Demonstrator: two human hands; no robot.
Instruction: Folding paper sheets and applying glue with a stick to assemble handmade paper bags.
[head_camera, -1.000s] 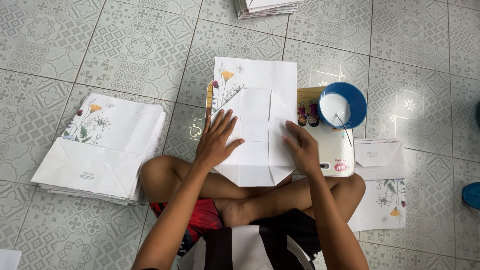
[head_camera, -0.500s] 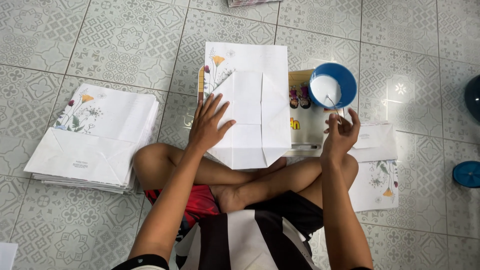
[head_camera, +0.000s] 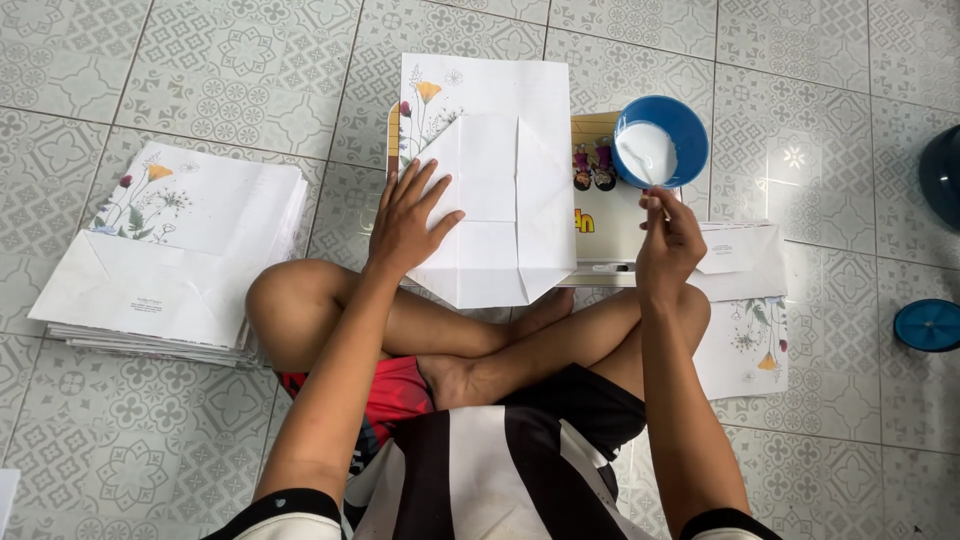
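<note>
I sit cross-legged on a tiled floor. A white paper bag (head_camera: 500, 150) with a flower print lies flat in front of me, its bottom folded into flaps. My left hand (head_camera: 405, 222) presses flat on the bag's left flap, fingers spread. My right hand (head_camera: 668, 243) is closed around a thin stick (head_camera: 652, 180) that reaches into a blue bowl (head_camera: 690, 125) of white paste. The bag rests on a small white board (head_camera: 610, 235) with coloured pictures.
A stack of finished flower-print bags (head_camera: 170, 255) lies on the floor to my left. More flat bags (head_camera: 745, 300) lie to the right, under my right arm. A blue lid (head_camera: 928, 325) sits at the far right, with a dark round object (head_camera: 942, 175) above it.
My right hand left the bag's right flap, moved right to the bowl and closed on the stick. The left hand stayed on the bag. The view shifted slightly.
</note>
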